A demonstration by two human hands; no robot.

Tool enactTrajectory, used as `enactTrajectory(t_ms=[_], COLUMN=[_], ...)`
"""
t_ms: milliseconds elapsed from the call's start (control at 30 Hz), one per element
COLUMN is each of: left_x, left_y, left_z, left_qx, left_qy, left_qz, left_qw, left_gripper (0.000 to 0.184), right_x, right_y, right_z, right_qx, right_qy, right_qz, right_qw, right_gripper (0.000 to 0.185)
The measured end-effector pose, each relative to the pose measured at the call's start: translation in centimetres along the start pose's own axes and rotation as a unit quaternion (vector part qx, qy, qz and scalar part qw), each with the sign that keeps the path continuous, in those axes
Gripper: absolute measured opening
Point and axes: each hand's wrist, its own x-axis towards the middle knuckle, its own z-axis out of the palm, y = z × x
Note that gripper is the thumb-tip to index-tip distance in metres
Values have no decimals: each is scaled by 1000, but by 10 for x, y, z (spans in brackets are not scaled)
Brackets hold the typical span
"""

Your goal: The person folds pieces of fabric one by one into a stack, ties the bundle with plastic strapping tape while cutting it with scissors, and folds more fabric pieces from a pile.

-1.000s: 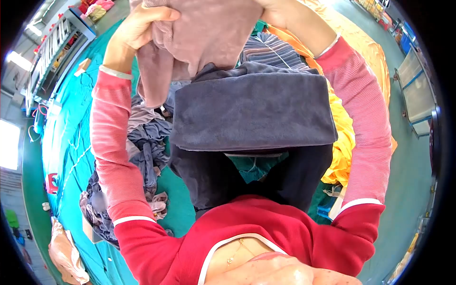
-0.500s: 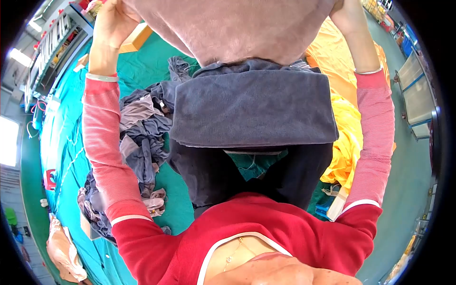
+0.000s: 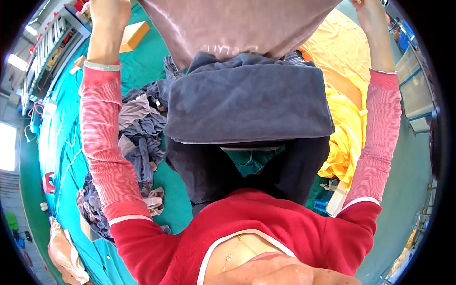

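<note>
Left hand (image 3: 112,12): cut off by the top edge; fingertips out of frame, so whether they are apart or clamped cannot be told.
Right hand (image 3: 370,12): also cropped at the top; its finger closure cannot be made out.
Pink cloth (image 3: 242,26): spread wide between the hands, upper part out of frame; soft, slightly shiny nap, sagging to a curved lower edge by the grey cloth. Pale lettering near that edge is partly hidden and unreadable.
Grey cloth (image 3: 249,104): thick, plush, folded into a rounded rectangular block above the trousers (image 3: 204,175); what bears it is hidden underneath. Loose folds bunch along its far side.
Striped cloth (image 3: 295,58): only a sliver shows behind the grey cloth.
Pile (image 3: 142,130): crumpled grey and dusty-pink fabric on the green sheet (image 3: 178,194), partly covered by the left sleeve (image 3: 102,137).
Yellow cloth (image 3: 339,135): thin, wrinkled, right of the grey cloth, partly behind the right sleeve (image 3: 380,137).
Tan block (image 3: 134,36): angular, smooth-sided, near the left hand.
Pale box (image 3: 337,199): narrow, partly hidden by the right sleeve; the blue item (image 3: 321,205) beside it is unclear.
</note>
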Motion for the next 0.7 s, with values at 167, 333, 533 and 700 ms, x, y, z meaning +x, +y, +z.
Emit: enactTrajectory(t_ms=[167, 333, 533, 700], left_x=[17, -103, -172, -137], left_y=[7, 79, 62, 9], left_z=[-11, -57, -22, -17], left_qx=[-377, 81, 101, 304], left_qy=[220, -138, -332, -120], left_qz=[111, 44, -82, -170], left_qw=[893, 986, 934, 930], left_gripper=[34, 35, 15, 24], right_x=[-22, -102, -202, -169], right_y=[-40, -114, -101, -2], right_z=[-17, -45, -44, -72], right_qx=[57, 167, -4, 135], right_qy=[53, 257, 29, 28], right_qz=[26, 100, 128, 277], right_qw=[997, 947, 991, 951], right_gripper=[33, 46, 51, 29])
